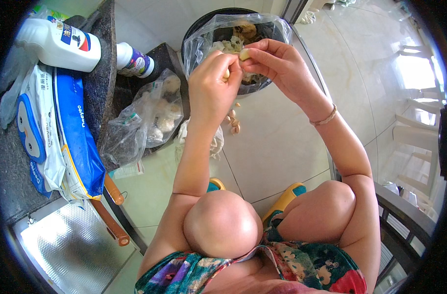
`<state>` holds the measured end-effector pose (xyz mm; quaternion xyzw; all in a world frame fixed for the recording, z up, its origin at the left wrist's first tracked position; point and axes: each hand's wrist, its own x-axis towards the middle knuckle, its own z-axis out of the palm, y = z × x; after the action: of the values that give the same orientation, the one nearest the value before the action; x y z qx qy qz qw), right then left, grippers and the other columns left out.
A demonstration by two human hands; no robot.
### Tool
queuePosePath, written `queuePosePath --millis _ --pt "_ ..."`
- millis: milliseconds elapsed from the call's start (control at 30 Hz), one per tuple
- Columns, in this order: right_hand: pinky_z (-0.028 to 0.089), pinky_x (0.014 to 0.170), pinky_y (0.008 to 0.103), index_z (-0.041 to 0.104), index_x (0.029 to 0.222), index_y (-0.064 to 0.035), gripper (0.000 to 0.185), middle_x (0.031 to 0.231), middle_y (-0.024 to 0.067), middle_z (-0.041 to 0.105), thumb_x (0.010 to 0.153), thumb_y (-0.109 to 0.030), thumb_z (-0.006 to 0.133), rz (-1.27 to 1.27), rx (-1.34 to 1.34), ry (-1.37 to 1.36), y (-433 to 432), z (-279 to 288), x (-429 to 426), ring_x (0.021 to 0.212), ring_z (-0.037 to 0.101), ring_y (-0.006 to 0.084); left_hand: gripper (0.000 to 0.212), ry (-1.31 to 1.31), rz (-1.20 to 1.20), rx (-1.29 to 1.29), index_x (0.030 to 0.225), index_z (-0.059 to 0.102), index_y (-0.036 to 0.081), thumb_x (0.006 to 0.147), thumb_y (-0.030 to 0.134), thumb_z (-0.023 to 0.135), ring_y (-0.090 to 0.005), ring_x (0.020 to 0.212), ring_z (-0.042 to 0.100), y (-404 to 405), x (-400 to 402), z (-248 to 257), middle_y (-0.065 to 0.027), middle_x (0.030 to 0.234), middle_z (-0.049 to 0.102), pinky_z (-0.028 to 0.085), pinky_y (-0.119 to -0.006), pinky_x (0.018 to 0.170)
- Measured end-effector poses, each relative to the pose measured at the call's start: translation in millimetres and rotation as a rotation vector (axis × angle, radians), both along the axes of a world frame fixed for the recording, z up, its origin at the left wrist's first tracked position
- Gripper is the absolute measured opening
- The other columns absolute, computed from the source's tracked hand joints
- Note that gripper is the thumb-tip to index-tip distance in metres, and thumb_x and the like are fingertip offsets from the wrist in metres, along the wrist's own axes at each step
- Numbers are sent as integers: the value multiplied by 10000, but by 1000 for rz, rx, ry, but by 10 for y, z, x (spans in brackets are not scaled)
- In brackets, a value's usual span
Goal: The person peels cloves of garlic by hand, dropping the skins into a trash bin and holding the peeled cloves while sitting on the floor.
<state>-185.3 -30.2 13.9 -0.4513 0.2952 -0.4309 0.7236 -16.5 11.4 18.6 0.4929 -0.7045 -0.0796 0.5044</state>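
Observation:
My left hand is curled, with a pale garlic clove showing between its fingers and palm. In my right hand, thumb and fingertips pinch another pale garlic clove. The fingertips of both hands meet at this clove, above the near part of a black bin with a clear plastic liner. Pale scraps and skins lie inside the bin, partly covered by my hands. Several unpeeled garlic cloves are on the tiled floor below my left wrist.
A clear bag of garlic bulbs rests on a low dark ledge at left, beside a supplement-style bottle. A white jug and blue wipes pack lie on the counter. Brown handles jut out below. A whitish cloth is on the floor.

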Motion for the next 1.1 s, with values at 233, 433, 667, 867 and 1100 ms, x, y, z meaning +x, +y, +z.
queuePosePath --millis 233,433,667,867,1100 --pt "581 808 255 592 1120 64 252 988 131 659 958 -128 577 46 28 24 -13 31 -26 867 686 169 104 42 6 -109 838 619 9 761 -44 666 -284 642 600 -60 28 -9 -114 740 592 477 -339 568" --pt "590 772 259 593 1138 61 266 966 119 663 964 -138 569 103 46 0 -11 52 -24 834 687 161 107 79 32 -93 852 631 6 768 -55 657 -262 619 590 -62 43 -8 -114 724 585 478 -322 568" --pt "590 776 269 577 1161 45 282 1042 114 642 944 -134 602 122 -43 111 -5 101 -30 894 679 177 62 94 95 -94 848 651 -9 796 -40 664 -185 669 635 -90 136 12 -104 772 653 491 -269 624" --pt "562 856 268 576 1113 44 242 1056 111 632 916 -85 631 64 -125 106 -28 55 -47 942 669 176 37 108 85 21 850 653 -19 830 11 663 -177 662 630 -115 116 -47 -102 774 660 487 -278 626" --pt "545 871 258 580 1085 44 229 1059 103 632 900 -72 650 48 -138 121 -31 31 -18 951 662 158 60 78 104 76 866 678 -14 835 37 678 -158 669 626 -140 139 -117 -98 767 667 479 -264 635"
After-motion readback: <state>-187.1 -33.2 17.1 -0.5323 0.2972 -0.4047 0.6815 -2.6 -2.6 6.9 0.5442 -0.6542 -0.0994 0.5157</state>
